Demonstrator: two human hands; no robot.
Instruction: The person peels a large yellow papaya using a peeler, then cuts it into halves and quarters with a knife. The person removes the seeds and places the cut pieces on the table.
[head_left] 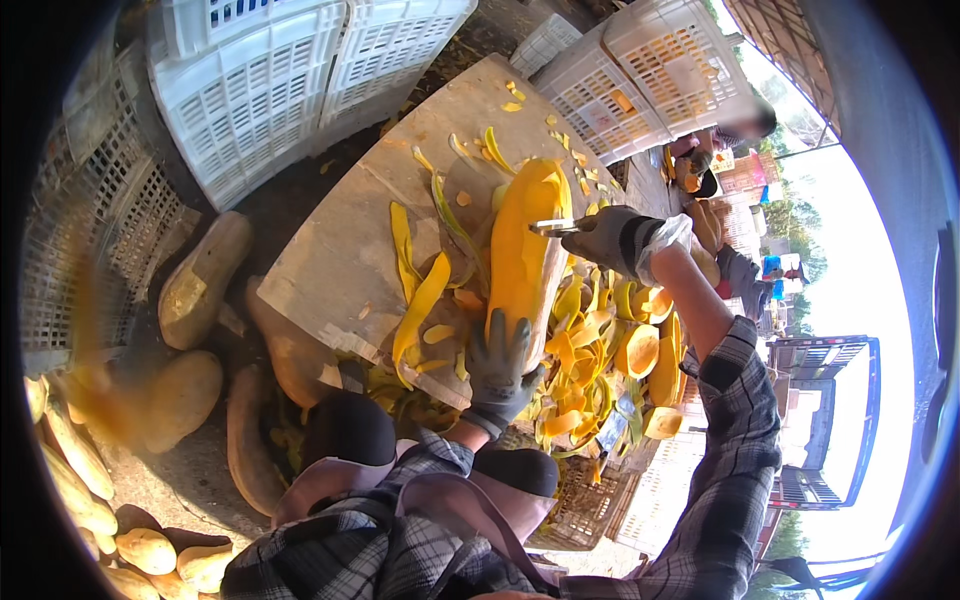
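Note:
A long squash (522, 245), mostly bared to orange flesh, lies lengthwise on a worn board (340, 240). My left hand (500, 372), in a grey glove, holds its near end, with the fingers spread over the flesh and the thumb at the right side. My gloved right hand (608, 240) is closed around a metal peeler (552, 228), whose head is at the squash's upper right side. Curled strips of yellow-green peel (420, 310) lie left of the squash. A heap of peel and cut squash pieces (585, 350) is to its right.
White plastic crates (265, 90) stand at the far left, and more crates (640, 80) beyond the board. Unpeeled squashes (205, 280) lie on the ground at left, with others (150, 550) at lower left. Another person (700, 160) sits at the far right.

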